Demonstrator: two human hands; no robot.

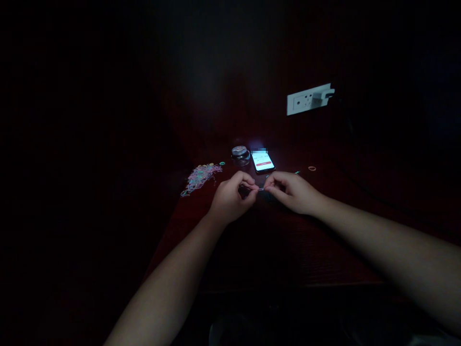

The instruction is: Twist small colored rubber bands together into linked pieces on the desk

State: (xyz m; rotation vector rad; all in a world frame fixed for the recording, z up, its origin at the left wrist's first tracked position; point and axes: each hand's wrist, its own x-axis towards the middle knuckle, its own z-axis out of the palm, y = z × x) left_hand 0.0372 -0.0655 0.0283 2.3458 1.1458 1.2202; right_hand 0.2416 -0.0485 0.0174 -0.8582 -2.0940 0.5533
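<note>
My left hand and my right hand meet above the dark red table. Both are closed in a pinch, fingertips almost touching. A small pale elastic band is stretched in the short gap between them, each hand gripping one end. Most of the band is hidden by the fingers. Left of my left hand lies a loose pile of thin, pastel-coloured elastic bands. Single bands lie apart from it, among them a green band by the pile and an orange band beyond my right hand.
Just behind my hands, a phone with a lit screen lies face up. A small round lidded jar stands to its left. A white wall socket holds a plug with a dark cable. The table's left edge runs beside my left forearm.
</note>
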